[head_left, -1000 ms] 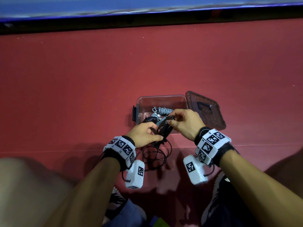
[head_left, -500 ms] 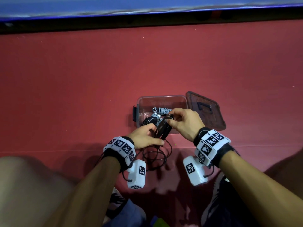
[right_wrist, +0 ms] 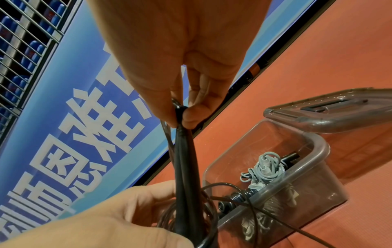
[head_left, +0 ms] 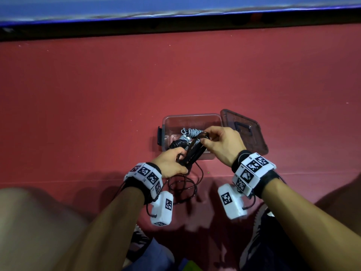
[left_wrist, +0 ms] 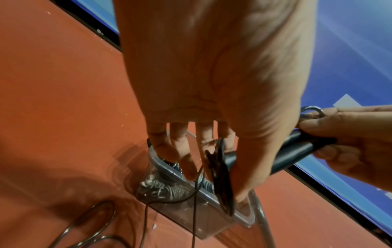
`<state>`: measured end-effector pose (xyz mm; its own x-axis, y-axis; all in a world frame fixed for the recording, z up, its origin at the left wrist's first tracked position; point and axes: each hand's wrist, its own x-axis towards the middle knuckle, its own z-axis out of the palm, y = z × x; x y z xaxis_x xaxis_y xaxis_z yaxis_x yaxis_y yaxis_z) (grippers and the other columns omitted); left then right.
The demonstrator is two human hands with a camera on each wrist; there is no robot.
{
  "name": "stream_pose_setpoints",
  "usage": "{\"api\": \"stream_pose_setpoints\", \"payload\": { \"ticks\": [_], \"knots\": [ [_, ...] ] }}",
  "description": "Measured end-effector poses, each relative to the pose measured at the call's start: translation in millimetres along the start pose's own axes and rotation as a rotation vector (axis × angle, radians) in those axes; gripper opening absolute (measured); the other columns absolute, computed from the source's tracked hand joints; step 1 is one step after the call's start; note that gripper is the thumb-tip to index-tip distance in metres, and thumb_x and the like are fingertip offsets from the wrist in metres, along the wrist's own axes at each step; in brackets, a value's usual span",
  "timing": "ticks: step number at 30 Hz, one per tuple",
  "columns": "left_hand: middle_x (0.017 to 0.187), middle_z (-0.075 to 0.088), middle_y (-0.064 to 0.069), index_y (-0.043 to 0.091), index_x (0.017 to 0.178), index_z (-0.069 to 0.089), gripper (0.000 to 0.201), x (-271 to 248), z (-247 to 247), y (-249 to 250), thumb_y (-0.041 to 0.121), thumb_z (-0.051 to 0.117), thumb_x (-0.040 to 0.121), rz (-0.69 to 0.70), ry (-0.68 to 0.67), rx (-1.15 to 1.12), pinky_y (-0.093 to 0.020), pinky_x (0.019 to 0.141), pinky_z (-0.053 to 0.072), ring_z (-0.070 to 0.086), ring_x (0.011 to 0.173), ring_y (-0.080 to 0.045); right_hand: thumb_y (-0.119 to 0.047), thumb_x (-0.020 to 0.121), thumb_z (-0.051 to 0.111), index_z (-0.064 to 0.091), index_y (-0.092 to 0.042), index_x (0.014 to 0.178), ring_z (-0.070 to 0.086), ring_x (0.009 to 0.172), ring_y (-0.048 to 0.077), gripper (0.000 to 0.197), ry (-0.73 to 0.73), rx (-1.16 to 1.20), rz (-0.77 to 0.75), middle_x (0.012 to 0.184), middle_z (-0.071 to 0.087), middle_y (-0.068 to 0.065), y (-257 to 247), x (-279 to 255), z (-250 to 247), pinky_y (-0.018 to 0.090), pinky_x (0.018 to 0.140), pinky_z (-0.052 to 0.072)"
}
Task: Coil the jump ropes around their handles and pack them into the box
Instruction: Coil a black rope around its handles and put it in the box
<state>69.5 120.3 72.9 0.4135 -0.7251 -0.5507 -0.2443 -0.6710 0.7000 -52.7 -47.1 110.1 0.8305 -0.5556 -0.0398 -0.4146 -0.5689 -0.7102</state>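
Black jump-rope handles (head_left: 195,151) are held together over the near rim of the clear box (head_left: 192,119), their cord (head_left: 183,186) looping on the red floor (head_left: 97,104) toward the person. The right hand (head_left: 222,144) pinches the handles' far tips; the left hand (head_left: 172,163) curls round their near ends. A grey rope (head_left: 190,133) and a black coiled rope (head_left: 178,143) lie inside the box. The lid (head_left: 244,130) rests tilted against the box's right edge.

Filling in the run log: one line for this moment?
step: coiling black rope | left hand: grips handles | right hand: pinches handle tops | box: open, grey rope inside
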Motion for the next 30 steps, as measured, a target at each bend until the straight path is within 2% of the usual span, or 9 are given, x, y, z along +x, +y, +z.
{"api": "stream_pose_setpoints", "payload": {
  "ticks": [5,8,12,14,17,20,22,25,30],
  "knots": [
    [0.098,0.071,0.005,0.028,0.111,0.063,0.044,1,1,-3,0.014,0.081,0.074,-0.036,-0.037,0.084,-0.037,0.092,0.055,0.068,0.094,-0.021,-0.027,0.085,0.071,0.072,-0.027,0.091,0.068,0.074,0.015,0.006,0.01,0.013,0.015,0.073,0.07,-0.006,0,0,-1,0.025,0.073,0.052],
    [0.108,0.072,0.002,0.027,0.122,0.063,0.047,0,3,-8,0.017,0.082,0.079,-0.041,0.006,0.143,-0.033,0.095,0.053,0.068,0.1,-0.019,-0.028,0.085,0.071,0.072,-0.027,0.09,0.068,0.075,0.015,0.005,0.018,0.021,0.014,0.074,0.07,-0.006,-2,2,-8,0.025,0.075,0.052],
    [0.127,0.057,0.001,0.03,0.135,0.057,0.063,-2,3,-9,0.03,0.084,0.079,-0.021,0.057,0.217,-0.028,0.099,0.043,0.055,0.116,-0.018,-0.027,0.084,0.071,0.064,-0.031,0.075,0.062,0.072,0.014,0.012,-0.075,-0.049,-0.007,0.068,0.064,-0.007,-7,1,-11,0.021,0.062,0.043],
    [0.135,0.048,0.0,0.032,0.142,0.053,0.076,-2,3,-8,0.039,0.087,0.074,-0.048,0.031,0.23,-0.033,0.109,0.04,0.049,0.125,-0.019,-0.028,0.084,0.069,0.064,-0.027,0.076,0.061,0.072,0.017,0.01,-0.097,-0.093,-0.004,0.068,0.064,-0.005,-8,0,-11,0.025,0.063,0.044],
    [0.133,0.045,0.0,0.037,0.146,0.046,0.085,-2,3,-4,0.047,0.086,0.072,-0.034,0.044,0.252,-0.037,0.112,0.039,0.046,0.128,-0.02,-0.028,0.085,0.068,0.064,-0.026,0.077,0.062,0.074,0.019,0.009,-0.16,-0.148,0.0,0.072,0.067,-0.004,-6,-1,-11,0.028,0.066,0.048],
    [0.133,0.046,0.001,0.043,0.14,0.052,0.07,1,1,0,0.042,0.083,0.077,0.055,0.118,0.206,-0.04,0.115,0.037,0.045,0.131,-0.022,-0.03,0.085,0.07,0.064,-0.031,0.076,0.06,0.07,0.012,0.011,-0.266,-0.186,-0.023,0.071,0.065,-0.008,-7,-4,-10,0.02,0.065,0.04],
    [0.126,0.054,0.005,0.04,0.125,0.065,0.049,2,1,0,0.039,0.082,0.079,0.148,0.152,0.168,-0.041,0.112,0.039,0.051,0.124,-0.018,-0.031,0.084,0.072,0.065,-0.031,0.074,0.057,0.069,0.006,0.013,-0.305,-0.172,-0.035,0.071,0.062,-0.012,-9,-6,-8,0.013,0.06,0.036],
    [0.084,0.064,0.013,0.029,0.086,0.067,0.011,-2,3,7,0.032,0.078,0.084,0.204,0.15,0.141,-0.037,0.087,0.053,0.061,0.083,-0.007,-0.03,0.083,0.073,0.067,-0.03,0.073,0.056,0.069,0.001,0.012,-0.287,-0.147,-0.031,0.071,0.063,-0.014,-9,-6,-8,0.01,0.062,0.036],
    [0.055,0.049,0.014,0.03,0.064,0.057,0.031,-8,7,15,0.026,0.072,0.091,0.234,0.175,0.032,-0.023,0.061,0.038,0.042,0.054,-0.004,-0.029,0.085,0.071,0.067,-0.021,0.077,0.06,0.071,0.014,0.011,-0.188,-0.206,-0.021,0.072,0.067,-0.004,-12,-5,-8,0.023,0.064,0.038]
  ]
}}
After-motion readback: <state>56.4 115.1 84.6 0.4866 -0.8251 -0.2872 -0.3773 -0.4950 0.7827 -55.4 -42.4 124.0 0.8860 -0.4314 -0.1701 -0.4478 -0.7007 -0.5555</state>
